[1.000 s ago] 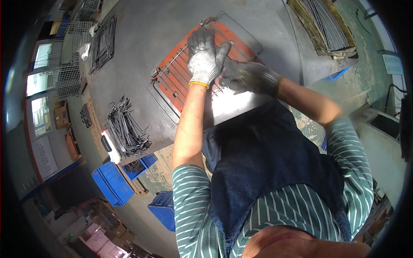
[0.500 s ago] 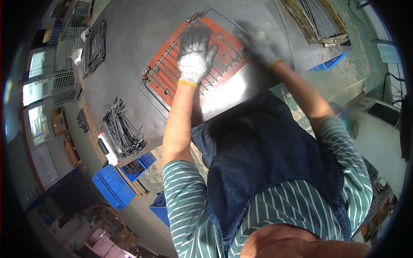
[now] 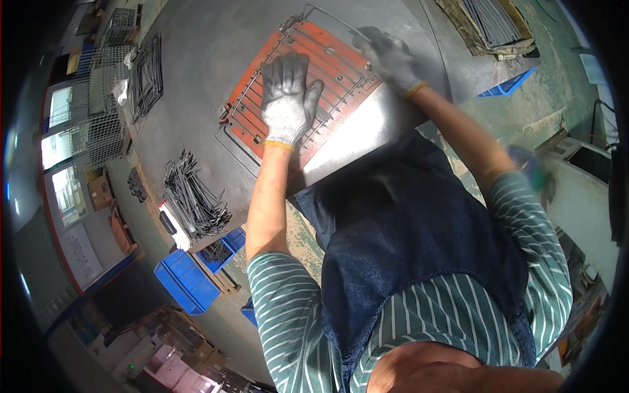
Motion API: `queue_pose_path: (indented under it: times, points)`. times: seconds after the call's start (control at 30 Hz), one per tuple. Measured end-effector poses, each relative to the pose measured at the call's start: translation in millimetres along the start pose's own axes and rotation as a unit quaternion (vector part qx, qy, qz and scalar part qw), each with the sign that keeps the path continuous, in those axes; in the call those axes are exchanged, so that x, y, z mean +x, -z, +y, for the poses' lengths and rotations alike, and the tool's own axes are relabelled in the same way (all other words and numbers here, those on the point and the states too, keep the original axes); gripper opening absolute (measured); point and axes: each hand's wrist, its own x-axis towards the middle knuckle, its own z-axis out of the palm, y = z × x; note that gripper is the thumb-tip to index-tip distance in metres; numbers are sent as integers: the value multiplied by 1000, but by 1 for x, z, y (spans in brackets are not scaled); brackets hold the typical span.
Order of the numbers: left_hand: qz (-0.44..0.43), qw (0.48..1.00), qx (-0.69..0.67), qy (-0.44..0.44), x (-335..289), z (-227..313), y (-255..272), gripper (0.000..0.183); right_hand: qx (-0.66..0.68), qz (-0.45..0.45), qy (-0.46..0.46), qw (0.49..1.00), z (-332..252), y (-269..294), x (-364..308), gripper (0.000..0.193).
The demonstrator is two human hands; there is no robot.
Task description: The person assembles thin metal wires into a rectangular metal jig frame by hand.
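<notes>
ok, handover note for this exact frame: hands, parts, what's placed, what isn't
Left hand: gloved, pressed flat, fingers spread, on the wire grid lying on the orange jig plate.
Right hand: gloved, at the plate's far right edge, on the grid's rim; its grip is hidden.
Parts: plate on the grey metal table; a loose pile of bent wire pieces near the table's left edge; stacked wire racks further back.
Done: grid seated on the plate.
Left: the wire pile lies untouched. Whether the grid is fastened cannot be seen.
</notes>
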Motion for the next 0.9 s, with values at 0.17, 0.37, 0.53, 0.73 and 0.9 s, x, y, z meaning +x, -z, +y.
queue_pose_path:
  times: [0.17, 0.37, 0.53, 0.73, 0.9]
  points:
    - [-64, 997, 11, 36, -35, -15, 29, 48, 27, 40, -27, 998, -2, 1, 0, 68]
    - [67, 993, -18, 96, -33, -20, 24, 48, -168, 88, 87, 978, -26, 18, -7, 43]
    - [-23, 999, 27, 31, -47, -22, 21, 49, -255, 151, 269, 917, -18, 29, -10, 43]
    - [-58, 992, 99, 44, -90, -37, 44, 46, -223, 154, 281, 921, 0, 28, -4, 45]
    - [100, 991, 39, 82, -79, -33, 37, 43, -152, 144, 252, 945, -15, 30, -9, 46]
